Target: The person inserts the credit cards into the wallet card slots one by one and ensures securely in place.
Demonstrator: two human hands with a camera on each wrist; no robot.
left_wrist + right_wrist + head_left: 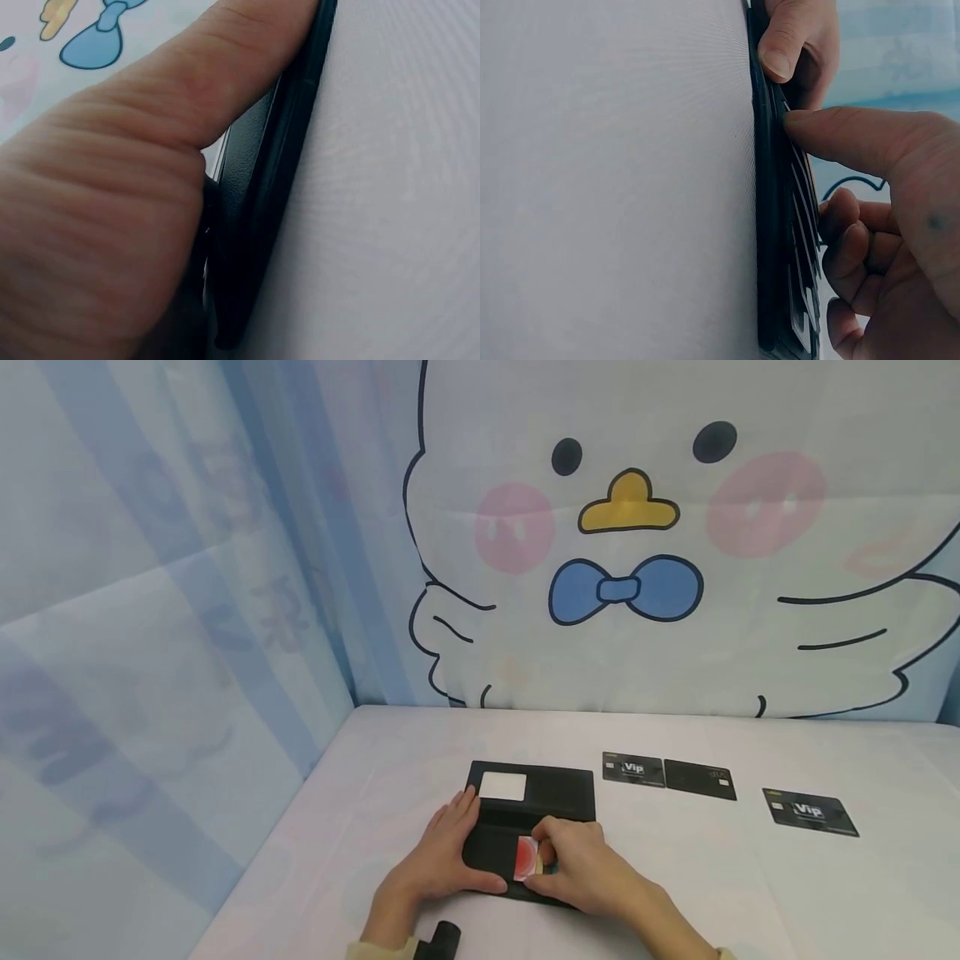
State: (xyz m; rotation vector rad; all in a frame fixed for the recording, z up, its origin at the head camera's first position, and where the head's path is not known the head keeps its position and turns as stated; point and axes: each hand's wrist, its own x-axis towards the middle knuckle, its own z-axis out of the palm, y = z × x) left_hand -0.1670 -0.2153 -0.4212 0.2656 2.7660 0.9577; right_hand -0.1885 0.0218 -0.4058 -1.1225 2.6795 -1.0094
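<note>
A black card wallet [491, 852] lies unfolded on the table, its far half holding a white card [502, 786] in a window. My left hand [444, 847] rests along its left side, fingers extended, the thumb [225, 52] pressing over the near edge. On the near half, my right hand [581, 864] pinches a red-and-white card [525, 857] between thumb and curled fingers. Part of this card is hidden by the hand. In the right wrist view, the right thumb [840, 135] touches the wallet's layered edge, where several thin card slots [802, 217] fan out.
To the right of the wallet lie a black Vip card [633, 769], a second black card [700, 779] touching it, and another Vip card [810, 812] further right. A printed cartoon curtain [622, 652] stands behind the white table [675, 852].
</note>
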